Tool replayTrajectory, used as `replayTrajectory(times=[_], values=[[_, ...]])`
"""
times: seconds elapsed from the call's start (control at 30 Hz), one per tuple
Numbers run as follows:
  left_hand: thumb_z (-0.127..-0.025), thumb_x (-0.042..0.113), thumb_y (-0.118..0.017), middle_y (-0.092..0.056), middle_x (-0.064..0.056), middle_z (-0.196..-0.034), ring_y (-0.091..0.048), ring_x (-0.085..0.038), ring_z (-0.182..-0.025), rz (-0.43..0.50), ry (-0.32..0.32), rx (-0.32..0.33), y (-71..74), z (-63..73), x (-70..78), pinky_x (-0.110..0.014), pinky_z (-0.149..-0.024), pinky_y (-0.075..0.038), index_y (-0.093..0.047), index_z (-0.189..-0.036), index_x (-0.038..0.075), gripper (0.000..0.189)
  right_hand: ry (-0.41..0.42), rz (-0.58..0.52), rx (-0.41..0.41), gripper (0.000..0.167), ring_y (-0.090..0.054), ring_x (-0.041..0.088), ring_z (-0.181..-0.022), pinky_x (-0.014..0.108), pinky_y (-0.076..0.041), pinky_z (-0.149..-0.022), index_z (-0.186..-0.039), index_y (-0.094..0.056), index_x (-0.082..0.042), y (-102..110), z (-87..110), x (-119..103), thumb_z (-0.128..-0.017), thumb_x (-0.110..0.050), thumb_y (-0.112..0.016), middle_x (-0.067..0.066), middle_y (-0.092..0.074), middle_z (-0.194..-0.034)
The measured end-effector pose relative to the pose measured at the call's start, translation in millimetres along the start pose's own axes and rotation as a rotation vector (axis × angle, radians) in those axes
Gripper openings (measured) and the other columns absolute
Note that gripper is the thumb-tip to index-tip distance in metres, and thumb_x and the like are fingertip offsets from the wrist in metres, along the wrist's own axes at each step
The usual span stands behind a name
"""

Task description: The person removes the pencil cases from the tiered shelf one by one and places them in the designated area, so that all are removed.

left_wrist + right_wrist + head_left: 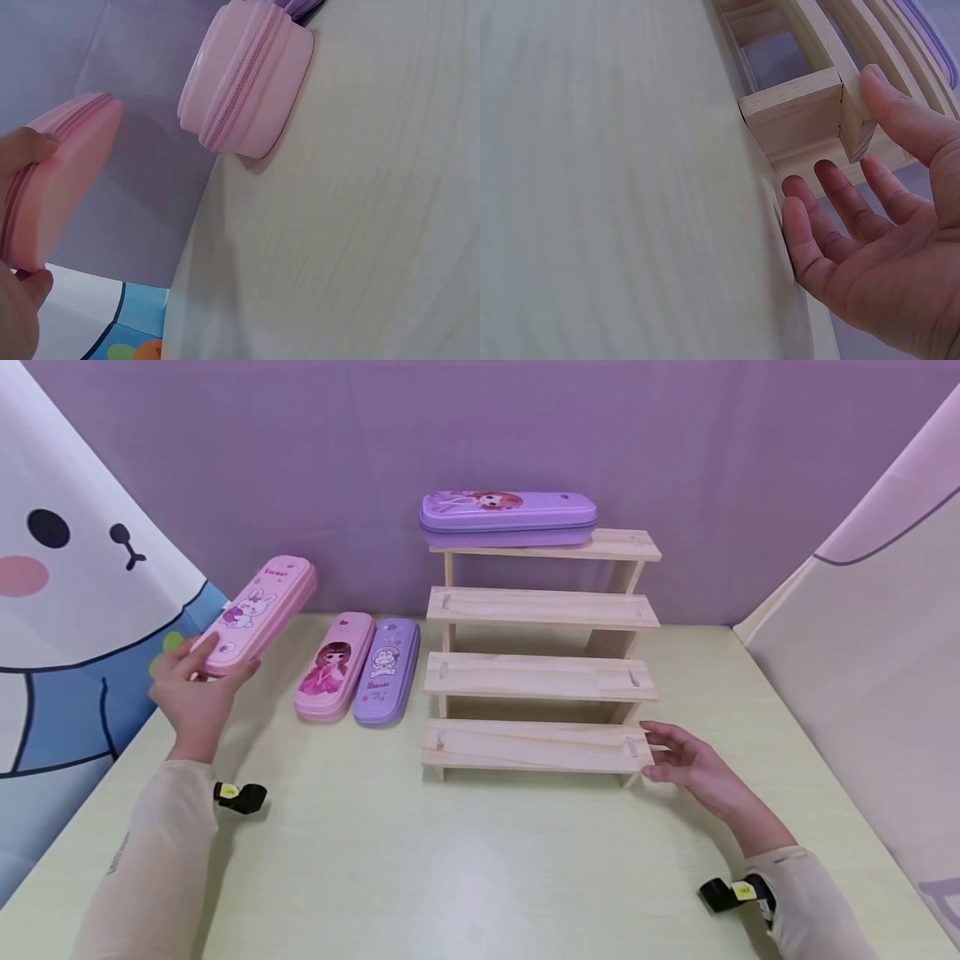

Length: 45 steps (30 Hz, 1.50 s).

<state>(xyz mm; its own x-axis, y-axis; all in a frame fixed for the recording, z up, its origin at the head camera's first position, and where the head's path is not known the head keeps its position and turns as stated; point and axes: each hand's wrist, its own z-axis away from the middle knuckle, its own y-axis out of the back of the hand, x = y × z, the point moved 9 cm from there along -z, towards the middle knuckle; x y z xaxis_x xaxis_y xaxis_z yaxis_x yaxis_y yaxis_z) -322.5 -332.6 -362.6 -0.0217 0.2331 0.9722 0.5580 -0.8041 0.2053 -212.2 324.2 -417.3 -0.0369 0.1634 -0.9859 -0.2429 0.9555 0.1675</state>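
My left hand (197, 693) holds a pink pencil case (258, 614) up above the table, thumb on one side and fingers on the other. It has a white rabbit and the word "Sweet" on its lid, and a zipper (79, 116) along its side. At the lower right, my right hand (693, 768) is at the end of the lowest step of a wooden tiered stand (536, 677). In the right wrist view its thumb (892, 105) is at the step's end, and the other fingers are loosely curved beside it.
A purple pencil case (510, 518) lies on the stand's top step. Left of the stand, a pink case with a doll picture (335, 668) and another purple case (387, 672) lie side by side on the table (450, 868). A purple cloth (300, 460) hangs behind.
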Motion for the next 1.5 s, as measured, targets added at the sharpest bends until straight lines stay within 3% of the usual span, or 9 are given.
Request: replayTrajectory(times=[0.13, 0.37, 0.57, 1.03, 1.37, 1.5], values=[[-0.073, 0.041, -0.083, -0.037, 0.007, -0.152, -0.036, -0.011, -0.131, -0.031, 0.022, -0.025, -3.7, -2.5, -5.4, -0.023, -0.101, -0.045, -0.058, -0.134, 0.040, 0.066, 0.005, -0.004, -0.002, 0.057, -0.061, 0.010, -0.105, 0.023, -0.055, -0.083, -0.140, -0.049, -0.007, -0.4, -0.3, -0.4, -0.089, 0.007, -0.067, -0.005, -0.058, -0.119], [-0.069, 0.060, -0.074, -0.028, 0.009, -0.158, -0.022, -0.015, -0.143, -0.159, 0.064, -0.081, -11.4, -2.2, -17.6, -0.028, -0.108, -0.040, -0.051, -0.138, 0.048, 0.073, 0.004, -0.007, 0.003, 0.056, -0.061, 0.010, -0.104, 0.023, -0.055, -0.083, -0.140, -0.050, -0.008, 0.0, -0.2, 0.2, -0.088, 0.007, -0.068, -0.006, -0.058, -0.119], [-0.070, 0.065, -0.070, -0.024, 0.011, -0.160, -0.020, -0.019, -0.146, -0.217, 0.076, -0.115, -14.1, -2.4, -25.6, -0.029, -0.110, -0.038, -0.047, -0.139, 0.051, 0.075, -0.010, 0.001, 0.006, 0.057, -0.061, 0.010, -0.104, 0.023, -0.055, -0.083, -0.141, -0.048, -0.006, 0.5, -0.1, 1.0, -0.089, 0.006, -0.068, -0.005, -0.058, -0.119], [-0.080, 0.058, -0.069, -0.029, 0.000, -0.159, -0.024, -0.022, -0.145, -0.270, 0.099, -0.136, -17.1, -9.3, -38.3, -0.031, -0.111, -0.037, -0.047, -0.145, 0.037, 0.071, -0.011, -0.004, 0.009, 0.057, -0.061, 0.009, -0.104, 0.023, -0.055, -0.083, -0.141, -0.048, -0.005, -0.2, 0.2, 0.7, -0.089, 0.006, -0.068, -0.006, -0.058, -0.118], [-0.087, 0.049, -0.071, -0.035, -0.011, -0.155, -0.029, -0.031, -0.141, -0.338, 0.095, -0.165, -17.2, -13.6, -41.0, -0.043, -0.114, -0.033, -0.047, -0.146, 0.024, 0.068, -0.008, 0.003, 0.014, 0.057, -0.062, 0.009, -0.104, 0.022, -0.055, -0.083, -0.141, -0.048, -0.005, -0.2, 0.1, 0.0, -0.088, 0.006, -0.069, -0.006, -0.058, -0.117], [-0.087, 0.046, -0.074, -0.035, -0.011, -0.152, -0.030, -0.029, -0.137, -0.334, 0.125, -0.163, -17.0, -13.3, -43.1, -0.045, -0.114, -0.032, -0.050, -0.146, 0.017, 0.070, -0.008, 0.008, 0.016, 0.058, -0.062, 0.009, -0.104, 0.022, -0.055, -0.084, -0.141, -0.047, -0.003, -0.1, 0.2, 0.4, -0.088, 0.006, -0.069, -0.005, -0.058, -0.118]])
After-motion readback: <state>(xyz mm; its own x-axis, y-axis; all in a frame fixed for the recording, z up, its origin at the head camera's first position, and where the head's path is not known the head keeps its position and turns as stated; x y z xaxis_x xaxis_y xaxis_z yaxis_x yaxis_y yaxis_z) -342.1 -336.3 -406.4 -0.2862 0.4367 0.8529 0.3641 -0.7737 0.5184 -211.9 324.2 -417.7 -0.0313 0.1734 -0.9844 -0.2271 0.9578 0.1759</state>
